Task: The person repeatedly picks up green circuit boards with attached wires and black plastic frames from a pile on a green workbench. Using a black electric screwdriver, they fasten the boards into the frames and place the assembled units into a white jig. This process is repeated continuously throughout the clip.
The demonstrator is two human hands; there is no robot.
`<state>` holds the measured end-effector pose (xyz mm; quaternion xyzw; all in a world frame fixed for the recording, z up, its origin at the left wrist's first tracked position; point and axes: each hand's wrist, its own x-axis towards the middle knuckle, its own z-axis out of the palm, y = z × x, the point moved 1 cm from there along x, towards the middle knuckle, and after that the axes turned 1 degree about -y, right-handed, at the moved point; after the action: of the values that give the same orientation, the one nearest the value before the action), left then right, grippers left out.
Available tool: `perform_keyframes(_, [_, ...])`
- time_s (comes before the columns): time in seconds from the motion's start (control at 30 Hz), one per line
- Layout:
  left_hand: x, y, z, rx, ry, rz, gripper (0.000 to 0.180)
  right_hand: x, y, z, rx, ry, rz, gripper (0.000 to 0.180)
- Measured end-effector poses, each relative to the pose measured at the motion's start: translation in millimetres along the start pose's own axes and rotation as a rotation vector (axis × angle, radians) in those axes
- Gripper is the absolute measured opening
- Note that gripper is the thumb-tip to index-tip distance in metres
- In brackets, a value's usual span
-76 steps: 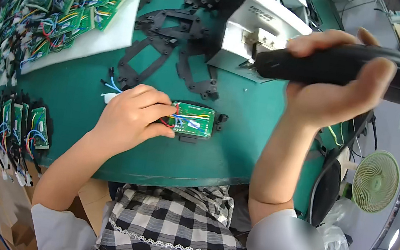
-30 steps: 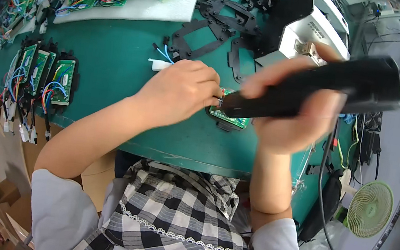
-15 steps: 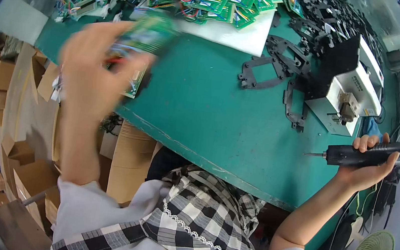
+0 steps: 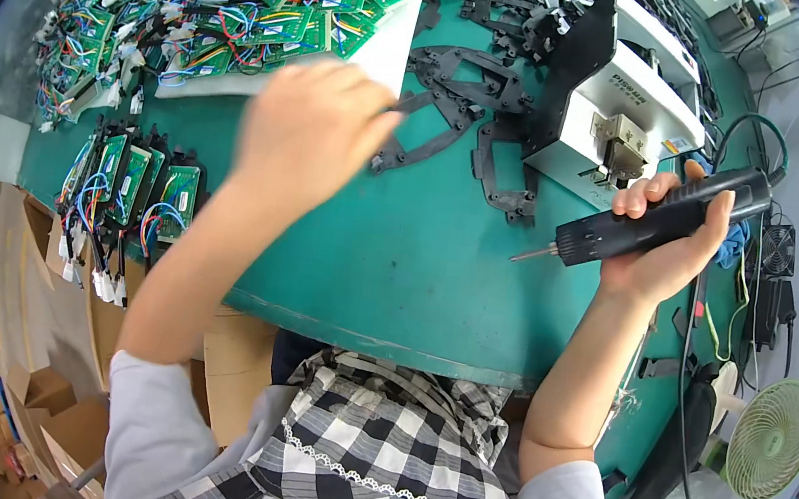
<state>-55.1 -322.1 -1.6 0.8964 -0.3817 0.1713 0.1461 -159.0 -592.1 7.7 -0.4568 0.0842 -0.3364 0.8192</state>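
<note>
1. Our left hand (image 4: 309, 132), blurred, fingers loosely together and empty, hovers over the green table (image 4: 418, 262) near the flat black plastic brackets (image 4: 461, 86); we should pick one cleanly.
2. Our right hand (image 4: 666, 254) is clamped around the black electric screwdriver (image 4: 661, 218); we should keep its tip clear of the table.

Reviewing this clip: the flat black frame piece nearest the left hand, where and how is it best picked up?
Probably by a thin outer bar of the black frame piece, pinched from above. It lies flat on the green table, and its open cutouts leave room for fingertips under an edge. The left hand hovers right beside it; the right hand grips the electric screwdriver.
</note>
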Motion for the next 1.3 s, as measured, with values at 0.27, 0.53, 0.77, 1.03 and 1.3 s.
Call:
perform_keyframes(0.27, [76, 31, 86, -0.021, -0.166, -0.122, 0.019, -6, -7, -5, 0.088, 0.003, 0.031, 0.05])
perform_keyframes(0.53, [16, 14, 36, -1.101, -0.299, 0.193, 0.018, -3, -28, -19, 0.188, -0.154, -0.044, 0.053])
perform_keyframes(0.77, [-4, 60, 45, -0.449, -0.661, 0.442, 0.025, -2, -24, -16, 0.182, -0.131, -0.061, 0.051])
perform_keyframes(1.03, [22, -50, -18, -0.028, -0.09, 0.012, 0.032, -2, -26, -24, 0.131, -0.035, -0.072, 0.05])
perform_keyframes(1.3, [25, -122, -27, 0.184, -0.083, -0.13, 0.021, -2, -19, -23, 0.103, -0.056, -0.092, 0.051])
